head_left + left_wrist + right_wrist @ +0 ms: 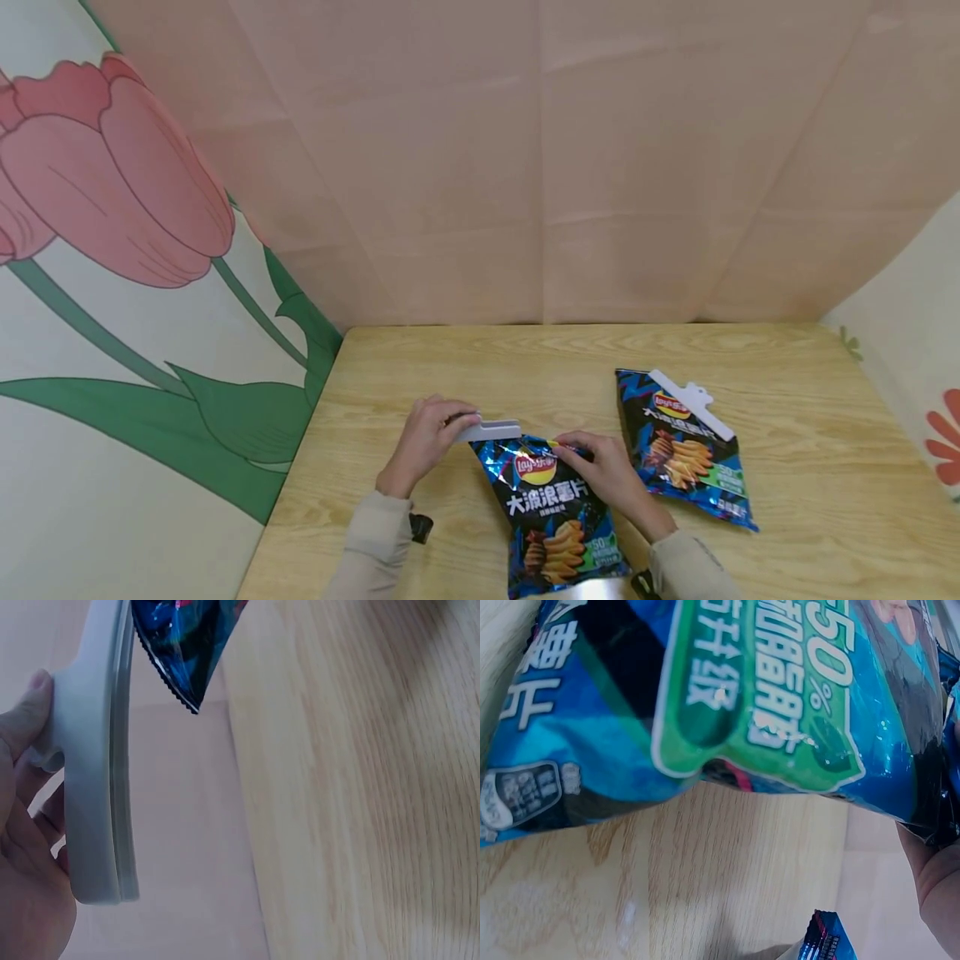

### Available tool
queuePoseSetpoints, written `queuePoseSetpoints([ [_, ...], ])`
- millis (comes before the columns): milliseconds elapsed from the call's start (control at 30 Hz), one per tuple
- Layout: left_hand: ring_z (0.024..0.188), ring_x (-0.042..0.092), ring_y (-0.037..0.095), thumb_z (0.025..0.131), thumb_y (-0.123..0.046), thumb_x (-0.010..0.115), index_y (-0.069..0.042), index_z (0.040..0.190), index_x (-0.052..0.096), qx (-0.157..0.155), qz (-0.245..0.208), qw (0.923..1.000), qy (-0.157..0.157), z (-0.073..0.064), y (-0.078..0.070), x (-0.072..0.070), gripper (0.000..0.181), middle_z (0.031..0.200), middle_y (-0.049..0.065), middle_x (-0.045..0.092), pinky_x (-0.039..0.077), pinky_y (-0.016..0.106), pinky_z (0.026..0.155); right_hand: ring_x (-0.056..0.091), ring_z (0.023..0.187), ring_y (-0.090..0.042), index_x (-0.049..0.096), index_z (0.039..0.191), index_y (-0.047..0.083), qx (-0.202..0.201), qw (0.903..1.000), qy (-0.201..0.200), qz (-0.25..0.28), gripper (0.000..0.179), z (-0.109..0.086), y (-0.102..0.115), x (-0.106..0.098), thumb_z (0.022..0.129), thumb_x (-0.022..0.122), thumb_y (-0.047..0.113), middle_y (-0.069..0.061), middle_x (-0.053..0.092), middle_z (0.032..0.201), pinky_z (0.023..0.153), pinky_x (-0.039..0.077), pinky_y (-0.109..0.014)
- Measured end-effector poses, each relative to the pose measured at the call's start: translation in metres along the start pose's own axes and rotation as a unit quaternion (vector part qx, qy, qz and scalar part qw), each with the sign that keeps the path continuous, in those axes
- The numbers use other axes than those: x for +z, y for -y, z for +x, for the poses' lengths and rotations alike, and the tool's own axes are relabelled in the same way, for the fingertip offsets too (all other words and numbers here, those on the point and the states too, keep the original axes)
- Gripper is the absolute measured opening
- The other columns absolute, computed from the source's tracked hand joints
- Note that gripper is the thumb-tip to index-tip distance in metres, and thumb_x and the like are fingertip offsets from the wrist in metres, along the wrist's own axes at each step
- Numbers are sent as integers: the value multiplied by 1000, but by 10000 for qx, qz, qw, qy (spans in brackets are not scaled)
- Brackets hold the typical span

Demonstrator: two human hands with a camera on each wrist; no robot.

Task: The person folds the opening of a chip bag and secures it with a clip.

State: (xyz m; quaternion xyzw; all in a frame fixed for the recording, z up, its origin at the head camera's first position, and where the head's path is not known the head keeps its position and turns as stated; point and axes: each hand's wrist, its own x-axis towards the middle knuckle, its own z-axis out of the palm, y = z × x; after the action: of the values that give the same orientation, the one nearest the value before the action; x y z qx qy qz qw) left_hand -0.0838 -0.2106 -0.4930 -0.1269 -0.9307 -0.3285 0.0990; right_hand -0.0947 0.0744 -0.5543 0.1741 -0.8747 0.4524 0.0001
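Observation:
In the head view, my left hand point(423, 437) grips a pale grey bag clip point(495, 431) by its handle. The clip lies along the top left corner of a blue and black chip bag point(551, 508). The left wrist view has the long clip point(94, 772) close up, thumb on its handle, with a bag corner point(184, 656) beside its bar; whether the bar pinches the bag I cannot tell. With thumb and fingers, my right hand point(607, 475) holds the bag's top right edge. The right wrist view is mostly filled by the bag's printed front point(780, 697).
To the right on the wooden table point(450, 362) lies a second chip bag point(682, 458), a white clip point(693, 402) set slantwise across its top. A pinkish cloth backdrop point(540, 167) rises behind the table. A tulip-printed panel point(112, 208) stands at the left.

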Motion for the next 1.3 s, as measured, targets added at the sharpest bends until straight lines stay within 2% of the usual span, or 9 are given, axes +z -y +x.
queuePoseSetpoints([
  [167, 72, 49, 1, 90, -34, 69, -20, 102, 78, 139, 23, 9999, 15, 2, -3, 3, 20, 93, -8, 77, 36, 23, 73, 72, 98, -22, 76, 105, 15, 89, 9999, 71, 48, 16, -1, 0, 1, 93, 70, 24, -3, 77, 104, 85, 57, -41],
  [400, 75, 51, 2, 93, -32, 67, -18, 103, 78, 209, -201, 9992, 282, 6, -8, 6, 21, 98, -7, 77, 42, 20, 69, 72, 100, -21, 76, 105, 16, 115, 9998, 101, 149, 16, -1, -1, 2, 93, 69, 24, -2, 77, 104, 86, 56, -40],
  [567, 75, 51, 2, 94, -32, 66, -19, 102, 78, 396, -173, 9982, 416, 9, -12, 9, 20, 97, -8, 77, 42, 19, 68, 71, 101, -22, 76, 105, 15, 185, 9995, 158, 183, 16, -1, 1, 3, 93, 69, 23, -3, 76, 105, 88, 56, -42],
  [833, 92, 68, 10, 96, -30, 64, -16, 105, 77, 511, -525, 9960, 518, 9, -14, 15, 22, 104, -2, 77, 55, 24, 79, 71, 102, -22, 76, 106, 15, 273, 9991, 237, 218, 18, 0, 4, 3, 94, 68, 25, -2, 76, 106, 89, 55, -43],
  [1067, 90, 68, 7, 96, -30, 63, -18, 102, 78, 626, -540, 9944, 657, 12, -18, 19, 20, 100, -4, 77, 55, 21, 77, 72, 95, -16, 76, 103, 15, 96, 9995, 199, 225, 14, 0, 3, 5, 95, 67, 23, 0, 77, 101, 83, 56, -32],
  [1300, 86, 66, 4, 96, -27, 64, -19, 99, 78, 945, -400, 9917, 779, 15, -21, 21, 16, 95, -7, 77, 54, 23, 77, 71, 91, -12, 75, 102, 15, 90, 9992, 184, 348, 14, 0, 1, 6, 95, 67, 24, 1, 76, 98, 80, 55, -27],
])
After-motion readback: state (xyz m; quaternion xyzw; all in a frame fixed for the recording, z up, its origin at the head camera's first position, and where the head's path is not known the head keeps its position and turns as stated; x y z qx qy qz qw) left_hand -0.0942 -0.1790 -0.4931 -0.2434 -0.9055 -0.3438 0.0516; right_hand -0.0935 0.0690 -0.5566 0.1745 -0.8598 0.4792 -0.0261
